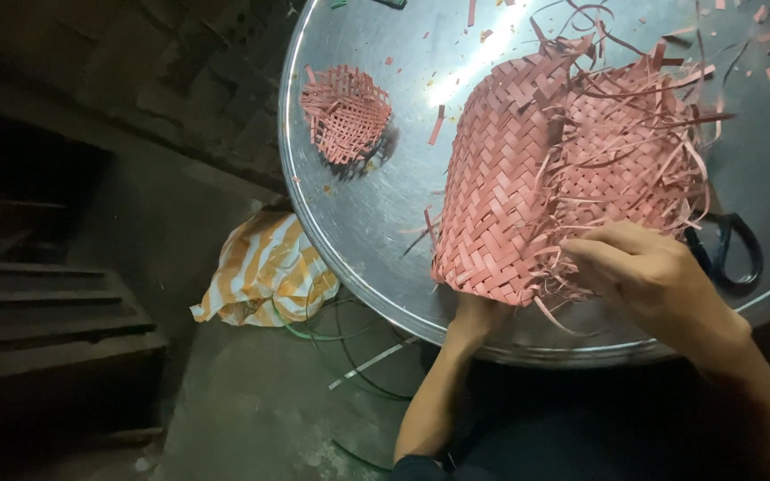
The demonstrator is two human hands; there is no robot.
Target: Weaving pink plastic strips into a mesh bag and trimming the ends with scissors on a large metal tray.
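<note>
On the near edge of the round metal tray point(349, 232), a pink woven basket point(501, 187) lies tipped on its side, its closed end toward the person and its unfinished rim pointing away. The left hand point(474, 319) comes up from below the tray's rim and props the basket's lower corner, apparently to keep the soft piece steady and lifted; its fingers are hidden behind the weave, so I cannot tell how it grips. The right hand point(639, 267) rests on the near side with fingertips pinched around loose pink strips point(572, 276), seemingly holding them taut against the weave. The basket is plaited from flat pink strips in a tight diagonal pattern, smooth on the left flank and ragged on the right, where many free ends curl outward. A smaller pink woven piece point(345, 114) sits well apart on the tray, dark-handled scissors point(733, 254) lie just beside the right hand, and a striped orange-and-white cloth point(265, 272) lies on the floor.
</note>
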